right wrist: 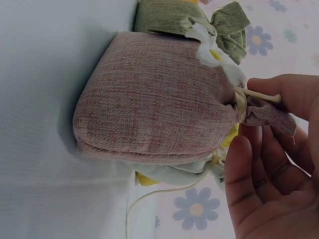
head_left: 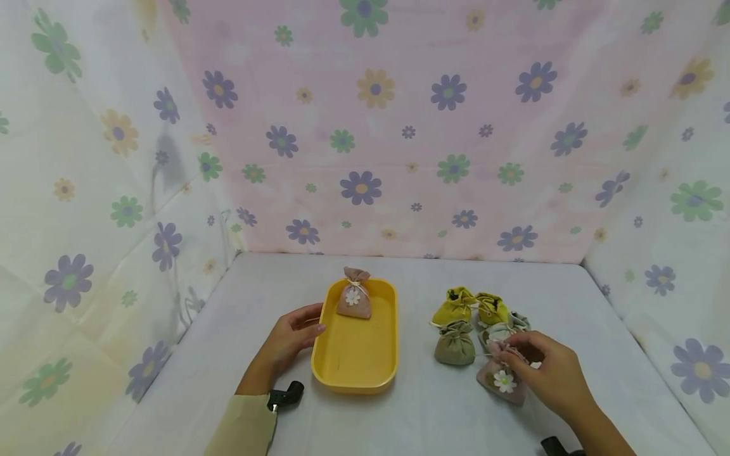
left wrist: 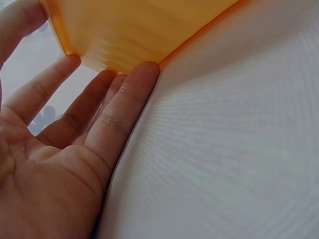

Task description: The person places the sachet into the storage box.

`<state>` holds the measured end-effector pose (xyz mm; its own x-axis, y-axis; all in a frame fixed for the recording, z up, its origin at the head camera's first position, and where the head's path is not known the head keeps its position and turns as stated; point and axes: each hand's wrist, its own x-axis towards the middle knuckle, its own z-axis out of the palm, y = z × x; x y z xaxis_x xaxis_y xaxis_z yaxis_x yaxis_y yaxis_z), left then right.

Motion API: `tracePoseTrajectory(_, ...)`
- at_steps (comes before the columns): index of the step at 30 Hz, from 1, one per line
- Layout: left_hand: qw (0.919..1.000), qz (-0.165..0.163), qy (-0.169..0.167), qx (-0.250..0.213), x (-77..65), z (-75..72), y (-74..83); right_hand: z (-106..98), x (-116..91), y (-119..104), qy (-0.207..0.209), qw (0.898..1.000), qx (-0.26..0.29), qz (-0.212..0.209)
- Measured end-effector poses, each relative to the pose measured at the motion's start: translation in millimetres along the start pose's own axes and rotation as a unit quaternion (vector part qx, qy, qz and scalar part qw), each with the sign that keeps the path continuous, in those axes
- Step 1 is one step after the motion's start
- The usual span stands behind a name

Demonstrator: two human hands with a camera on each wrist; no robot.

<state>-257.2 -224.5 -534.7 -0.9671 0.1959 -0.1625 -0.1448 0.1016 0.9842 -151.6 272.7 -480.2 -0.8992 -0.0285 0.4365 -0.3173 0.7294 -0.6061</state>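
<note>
My left hand (head_left: 291,335) is at the left side of a yellow tray (head_left: 353,361), its fingertips touching the outer wall and the thumb at the rim. Inside the tray's far end lies a pinkish drawstring pouch (head_left: 356,309) with a white flower, its gathered top over the far rim. My right hand (head_left: 550,373) pinches the gathered neck of another pinkish drawstring pouch (right wrist: 149,99), which also bears a white flower. Its base is close to the white table surface. Beyond this pouch are a pale grey-green pouch (head_left: 496,330) and an olive-green pouch (head_left: 454,347).
Two yellow-green pouches (head_left: 455,307) sit at the back of the group, right of the tray. A white cloth covers the table (head_left: 410,411). Flower-printed curtains (head_left: 399,158) enclose the back and both sides.
</note>
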Motion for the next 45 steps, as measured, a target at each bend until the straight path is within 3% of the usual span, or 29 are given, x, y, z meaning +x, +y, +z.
tracePoseTrajectory(19, 1.0, -0.001, -0.004, -0.001, 0.6, 0.0, -0.3, 1, 4, -11, -0.008, 0.999, 0.027, -0.024)
tracePoseTrajectory(39, 1.0, 0.005, -0.003, -0.005, 0.7, -0.7, -1.2, 4, 10, -39, -0.01, 0.998, 0.053, -0.041)
tracePoseTrajectory(45, 1.0, 0.007, -0.005, -0.003, 1.0, -0.9, -2.1, 4, 11, -46, -0.009, 0.996, 0.067, -0.065)
